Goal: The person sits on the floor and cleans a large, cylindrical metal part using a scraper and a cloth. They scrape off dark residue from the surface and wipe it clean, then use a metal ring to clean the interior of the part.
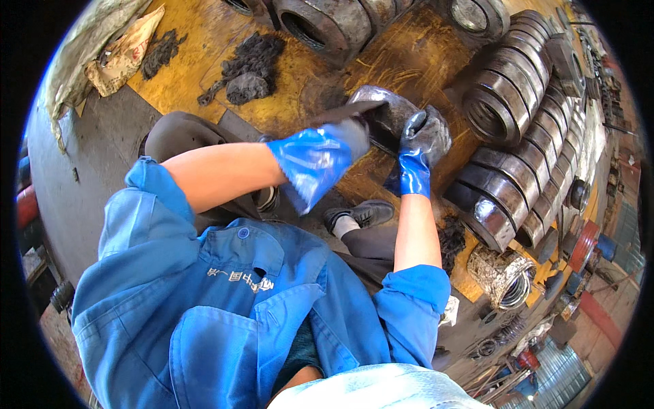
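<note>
I'm watching the blue-gloved right hand (426, 136) pinching a glossy grey metal piece (390, 112) by its right edge, smoothness risking a slip. I'm unable to tell the blurred, blue-gloved left hand's (344, 142) finger state.

Left glove (325, 151) is showing glossy blue, fading to grey; right glove (422, 144) is matching, blue cuff, grey-black smears above. Metal piece (390, 116) is reading dark grey, silvery glints. Floor (204, 34) is showing mustard yellow, streaked brown-black. Stacked rings (516, 75) are banding dark grey and silver. Rags (255, 61) are looking charcoal. Jacket (136, 293) is showing blue, white-lettered.
</note>
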{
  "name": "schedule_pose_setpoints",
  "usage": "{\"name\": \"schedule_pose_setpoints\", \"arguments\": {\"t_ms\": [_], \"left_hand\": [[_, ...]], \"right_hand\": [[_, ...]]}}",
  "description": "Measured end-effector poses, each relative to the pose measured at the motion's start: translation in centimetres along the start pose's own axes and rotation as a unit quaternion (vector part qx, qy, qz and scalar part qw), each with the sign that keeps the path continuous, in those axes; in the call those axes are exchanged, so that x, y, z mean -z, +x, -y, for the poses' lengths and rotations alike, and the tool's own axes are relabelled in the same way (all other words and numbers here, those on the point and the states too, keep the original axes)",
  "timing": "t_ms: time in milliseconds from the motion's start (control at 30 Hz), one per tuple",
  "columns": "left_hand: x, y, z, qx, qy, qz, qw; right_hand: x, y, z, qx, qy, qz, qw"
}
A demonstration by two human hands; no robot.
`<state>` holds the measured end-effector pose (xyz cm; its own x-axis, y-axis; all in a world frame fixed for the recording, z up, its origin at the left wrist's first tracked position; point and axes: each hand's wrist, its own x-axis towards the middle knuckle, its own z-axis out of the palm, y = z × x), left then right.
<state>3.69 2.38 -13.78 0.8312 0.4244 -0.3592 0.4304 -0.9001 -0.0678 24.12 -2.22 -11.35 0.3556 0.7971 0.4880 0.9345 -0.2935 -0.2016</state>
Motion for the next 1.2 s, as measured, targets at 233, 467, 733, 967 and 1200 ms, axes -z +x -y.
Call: {"name": "schedule_pose_setpoints", "arguments": {"t_ms": [233,467,733,967,1200], "left_hand": [[-0.3,-1.7,3.3,0.156,-0.276,0.024,0.948],[-0.8,-3.3,2.1,0.128,-0.286,0.054,0.948],[-2.8,-6.2,-1.8,0.216,-0.402,-0.065,0.887],[-9.2,-5.5,-8.2,0.255,-0.829,-0.125,0.482],[-5.6,-6.3,-10.7,0.139,-0.931,-0.099,0.322]], "right_hand": [[0.3,0.1,0.1,-0.011,0.005,-0.002,1.0],[0.3,-0.4,0.1,-0.012,0.013,-0.015,1.0],[0.9,-0.7,-0.2,-0.038,0.043,0.026,0.998],[2.2,-7.0,2.3,-0.161,0.485,-0.034,0.859],[-1.5,-22.9,3.1,-0.165,0.469,0.111,0.86]]}}
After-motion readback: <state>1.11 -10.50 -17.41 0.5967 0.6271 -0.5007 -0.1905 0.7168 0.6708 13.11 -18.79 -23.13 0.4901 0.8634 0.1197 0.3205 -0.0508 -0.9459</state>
